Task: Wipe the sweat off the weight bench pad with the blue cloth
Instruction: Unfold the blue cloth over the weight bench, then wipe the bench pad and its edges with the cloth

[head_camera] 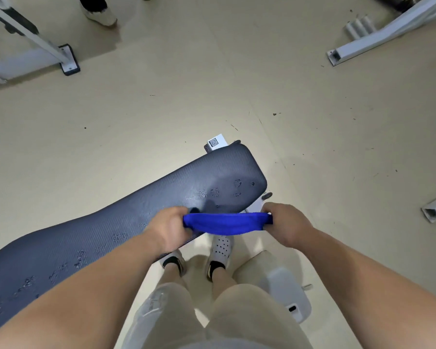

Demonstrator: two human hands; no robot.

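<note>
You hold the blue cloth (227, 223) stretched between both fists, your left hand (170, 229) clenched on one end and your right hand (286, 224) on the other, its long axis running across the near edge of the bench pad (141, 205). The pad's length runs diagonally from lower left to its rounded upper-right end, with sweat droplets (213, 192) just beyond the cloth.
</note>
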